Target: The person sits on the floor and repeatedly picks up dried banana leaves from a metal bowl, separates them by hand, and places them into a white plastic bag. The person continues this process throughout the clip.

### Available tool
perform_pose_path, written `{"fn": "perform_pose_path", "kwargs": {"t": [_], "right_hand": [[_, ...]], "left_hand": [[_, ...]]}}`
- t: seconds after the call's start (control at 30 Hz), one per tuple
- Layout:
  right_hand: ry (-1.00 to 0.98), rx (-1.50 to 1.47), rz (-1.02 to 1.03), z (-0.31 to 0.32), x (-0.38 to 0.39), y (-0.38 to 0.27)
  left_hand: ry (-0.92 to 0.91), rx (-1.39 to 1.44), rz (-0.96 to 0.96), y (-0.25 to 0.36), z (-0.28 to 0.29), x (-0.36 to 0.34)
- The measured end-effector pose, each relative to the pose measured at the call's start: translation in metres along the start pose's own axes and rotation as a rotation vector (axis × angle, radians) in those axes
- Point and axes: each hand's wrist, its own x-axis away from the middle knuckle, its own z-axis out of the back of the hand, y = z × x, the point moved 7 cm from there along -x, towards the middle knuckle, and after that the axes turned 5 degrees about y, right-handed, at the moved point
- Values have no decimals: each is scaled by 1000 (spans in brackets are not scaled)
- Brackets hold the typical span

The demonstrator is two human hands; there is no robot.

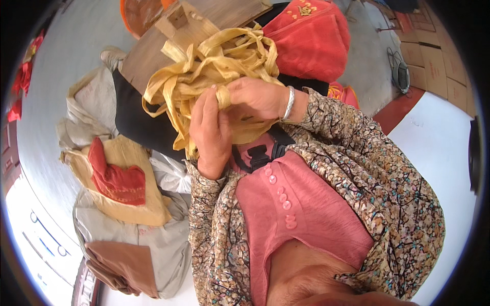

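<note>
A loose tangle of pale yellow, flat, dried leaf-like strips (pixel 204 53) lies over my lap, in front of a wooden board (pixel 138 64). My left hand (pixel 210 130) has its thumb and fingers closed on a strip at the near middle of the tangle. My right hand (pixel 252 99), with a silver bangle on the wrist, is beside it, fingers bent and pinched on the same looped strip; its fingertips are partly hidden by the strip. Part of the bundle hangs below my hands toward my chest.
A red cloth (pixel 311 43) lies at the back right, an orange container (pixel 138 13) behind the board. Sacks (pixel 158 209) with a red cloth piece (pixel 115 178) are piled at left. A shoe (pixel 109 56) shows near the board. Cardboard boxes (pixel 434 66) stand far right.
</note>
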Motion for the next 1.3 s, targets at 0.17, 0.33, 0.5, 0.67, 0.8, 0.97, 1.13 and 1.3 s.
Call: {"fn": "perform_pose_path", "kwargs": {"t": [0.17,0.33,0.5,0.67,0.8,0.97,1.13,1.3], "right_hand": [[51,601,535,0,-4,-35],[244,1274,1299,-48,33,-82],[302,1080,1271,-51,37,-105],[196,506,918,-13,1,-108],[98,507,854,-10,8,-118],[110,1542,837,-44,30,-130],[-138,1802,834,-28,26,-111],[-180,1898,1005,-43,51,-109]], "left_hand": [[-188,311,316,-4,-2,-17],[-26,-69,173,-4,0,-41],[-10,694,677,-44,-22,-36],[-71,987,778,-34,-15,6],[62,107,193,-25,21,-13],[-35,-307,-40,-7,27,-23],[-78,-180,-50,-7,23,-34],[-307,28,146,-14,21,-32]]}}
